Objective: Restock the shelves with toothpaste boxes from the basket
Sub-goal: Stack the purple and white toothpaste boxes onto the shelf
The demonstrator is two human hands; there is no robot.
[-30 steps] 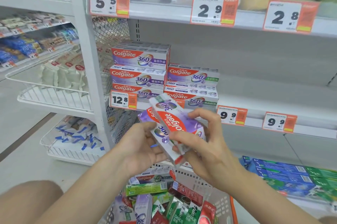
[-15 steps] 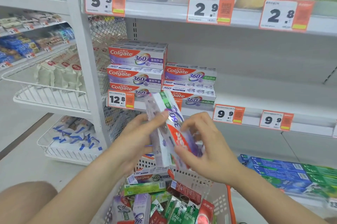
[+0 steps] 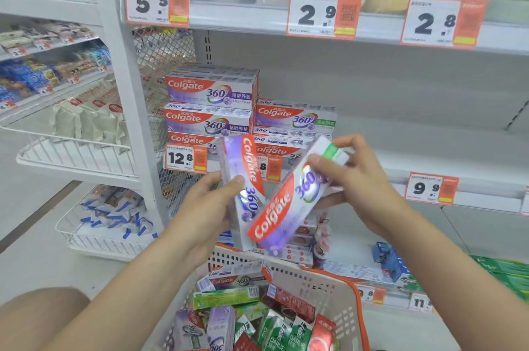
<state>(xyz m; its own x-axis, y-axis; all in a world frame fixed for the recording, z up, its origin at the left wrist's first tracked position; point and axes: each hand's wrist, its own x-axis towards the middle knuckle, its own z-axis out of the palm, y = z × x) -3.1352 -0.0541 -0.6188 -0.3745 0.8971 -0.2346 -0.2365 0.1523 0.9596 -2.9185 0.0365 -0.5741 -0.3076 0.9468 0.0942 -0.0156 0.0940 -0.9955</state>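
My left hand (image 3: 204,207) grips a purple-and-white Colgate 360 box (image 3: 243,167) that stands almost upright in front of the shelf. My right hand (image 3: 360,182) holds a second Colgate 360 box (image 3: 289,207) with a green end, tilted up to the right. The two boxes touch near their lower ends. Below them is the beige basket (image 3: 329,285) with an orange rim, holding several toothpaste boxes (image 3: 229,296). On the middle shelf (image 3: 429,162) stand two stacks of Colgate 360 boxes (image 3: 211,93), the left one higher.
Orange price tags (image 3: 323,13) line the shelf edges. Right of the stacks the middle shelf is bare. The lower shelf holds blue and green boxes (image 3: 395,265). A white upright post (image 3: 128,93) and wire racks of goods (image 3: 77,150) are at left. A bare knee (image 3: 37,319) shows bottom left.
The two boxes, held together before, have come apart: my right hand swung the green-ended box up to the right, and my left hand keeps the purple one upright.
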